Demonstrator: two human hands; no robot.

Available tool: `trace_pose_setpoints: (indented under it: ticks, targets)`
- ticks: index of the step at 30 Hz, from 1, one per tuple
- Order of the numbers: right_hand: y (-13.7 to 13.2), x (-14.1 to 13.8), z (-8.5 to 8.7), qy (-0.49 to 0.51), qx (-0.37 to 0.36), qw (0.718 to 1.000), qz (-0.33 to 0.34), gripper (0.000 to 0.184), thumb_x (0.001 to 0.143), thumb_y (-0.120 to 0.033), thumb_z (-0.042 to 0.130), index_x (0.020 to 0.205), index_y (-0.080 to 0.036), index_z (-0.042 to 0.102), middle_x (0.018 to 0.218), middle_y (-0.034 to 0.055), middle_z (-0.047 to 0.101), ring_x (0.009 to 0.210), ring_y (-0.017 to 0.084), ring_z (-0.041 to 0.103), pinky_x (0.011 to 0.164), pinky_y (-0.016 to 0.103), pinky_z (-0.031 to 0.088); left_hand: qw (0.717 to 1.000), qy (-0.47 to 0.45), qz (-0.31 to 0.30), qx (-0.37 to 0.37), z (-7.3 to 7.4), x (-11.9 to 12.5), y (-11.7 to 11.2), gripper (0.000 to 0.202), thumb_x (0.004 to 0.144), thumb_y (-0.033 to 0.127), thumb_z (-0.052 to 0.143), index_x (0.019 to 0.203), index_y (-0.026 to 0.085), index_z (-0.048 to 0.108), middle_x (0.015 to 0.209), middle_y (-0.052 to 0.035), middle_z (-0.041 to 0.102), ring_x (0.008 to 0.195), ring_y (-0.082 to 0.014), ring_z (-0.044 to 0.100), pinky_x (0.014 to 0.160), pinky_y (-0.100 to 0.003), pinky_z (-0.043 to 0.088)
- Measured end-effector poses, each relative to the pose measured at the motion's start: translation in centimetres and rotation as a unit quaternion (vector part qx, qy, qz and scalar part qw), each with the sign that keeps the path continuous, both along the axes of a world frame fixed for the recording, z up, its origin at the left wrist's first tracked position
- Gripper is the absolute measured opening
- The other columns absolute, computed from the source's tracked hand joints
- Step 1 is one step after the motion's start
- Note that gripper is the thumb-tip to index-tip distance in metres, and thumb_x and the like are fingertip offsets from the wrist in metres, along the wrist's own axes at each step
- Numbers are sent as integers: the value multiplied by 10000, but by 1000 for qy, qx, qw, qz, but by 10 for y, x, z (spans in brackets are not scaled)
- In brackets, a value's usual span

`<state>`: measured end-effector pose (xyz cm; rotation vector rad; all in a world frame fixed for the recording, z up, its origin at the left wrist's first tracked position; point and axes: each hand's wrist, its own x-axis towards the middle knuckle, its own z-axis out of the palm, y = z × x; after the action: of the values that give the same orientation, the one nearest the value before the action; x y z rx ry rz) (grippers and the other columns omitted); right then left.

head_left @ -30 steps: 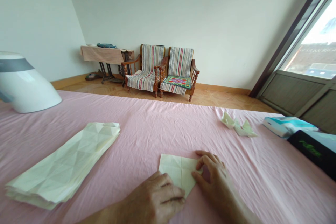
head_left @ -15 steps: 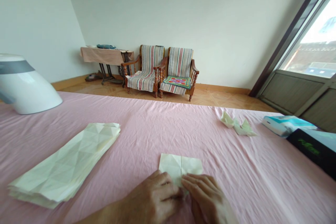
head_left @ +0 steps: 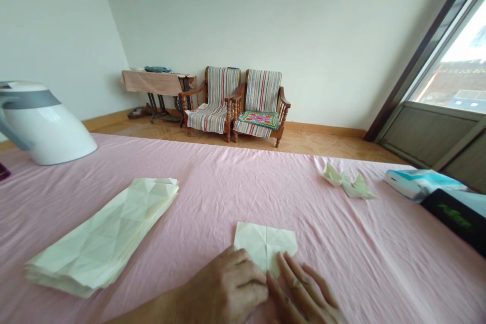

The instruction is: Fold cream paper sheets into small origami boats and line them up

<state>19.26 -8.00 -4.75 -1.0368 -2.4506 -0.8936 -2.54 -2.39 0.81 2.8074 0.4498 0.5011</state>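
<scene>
A small folded cream paper (head_left: 266, 243) lies on the pink cloth near the front edge. My left hand (head_left: 228, 288) rests on its near left corner with the fingers curled down onto it. Beside it, my right hand (head_left: 299, 296) lies flat, fingers stretched out and together, their tips pressing the paper's near edge. A stack of creased cream sheets (head_left: 106, 233) lies to the left of my hands. Two small folded paper pieces (head_left: 347, 181) sit at the back right.
A white kettle with a grey band (head_left: 41, 124) stands at the far left. A teal and white box (head_left: 417, 182) and a black box (head_left: 455, 217) lie at the right edge. Beyond the pink cloth (head_left: 228, 182) are two striped wooden chairs (head_left: 237, 106), a small table and a window.
My right hand has come off the paper's right corner, slid toward me and flattened along the near edge. The left hand has hardly moved. The view shifted slightly.
</scene>
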Motion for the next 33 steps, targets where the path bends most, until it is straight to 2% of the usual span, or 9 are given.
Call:
trace_pose_setpoints:
  ticks: [3,5,8,11,15,18,21,27,33]
  targets:
    - [0,3,0,12,-20,999,31,310,893,-337,596,1144,-161,650,1143,98,685,976,266,691,704,326,599,998,2,16,-63,3,-4,6,143,862,100,616,973,190,605,992,-18,647,912,-174,553,869,-285,442]
    - [1,3,3,33,-23,998,43,262,895,-298,591,1110,-167,664,1122,68,699,963,241,699,729,307,590,996,9,34,-85,9,-8,8,234,823,57,600,1007,202,604,1016,-12,642,949,-180,552,921,-322,422]
    - [2,-1,8,75,-20,996,39,223,900,-256,552,1057,-164,680,1053,45,728,905,212,719,718,295,586,996,34,28,-76,21,-13,7,431,748,-7,557,1108,227,590,1151,-15,627,1062,-197,540,1009,-385,365]
    - [3,-5,14,115,-26,993,25,214,881,-199,531,1031,-182,682,1017,22,739,882,194,724,714,284,583,995,78,28,-48,30,-17,5,484,720,-17,554,1135,230,582,1224,-30,608,1129,-223,525,1027,-410,347]
    - [4,-8,19,116,-24,993,20,237,852,-127,487,969,-176,687,974,19,748,839,200,732,675,291,588,995,94,37,-24,26,-16,5,425,800,-32,518,1137,219,579,1188,-32,620,1117,-209,535,1037,-403,317]
    - [2,-6,18,110,-30,993,21,251,852,-111,478,979,-168,687,991,17,744,856,196,729,684,285,590,997,63,33,-5,16,-14,10,268,924,60,494,1129,201,593,1117,-44,645,1047,-207,557,1006,-396,327]
    - [1,-3,11,123,-45,991,25,262,860,-124,502,1049,-170,678,1065,13,725,939,185,709,752,273,580,1000,20,16,0,6,-12,17,194,976,125,467,1063,188,629,1057,-46,667,984,-200,572,955,-373,349]
    - [1,-2,-3,162,-8,986,32,283,960,-152,426,1063,-192,686,1082,17,726,989,179,691,821,297,537,996,-13,31,-87,2,-5,28,115,896,102,610,887,197,674,927,-6,681,900,-170,588,891,-320,352]
    - [2,-3,1,164,-9,986,28,328,998,-166,371,1011,-199,697,1082,-16,726,989,168,689,821,298,517,988,17,11,-153,10,10,41,128,817,67,708,779,184,675,810,26,668,837,-140,611,841,-273,352]
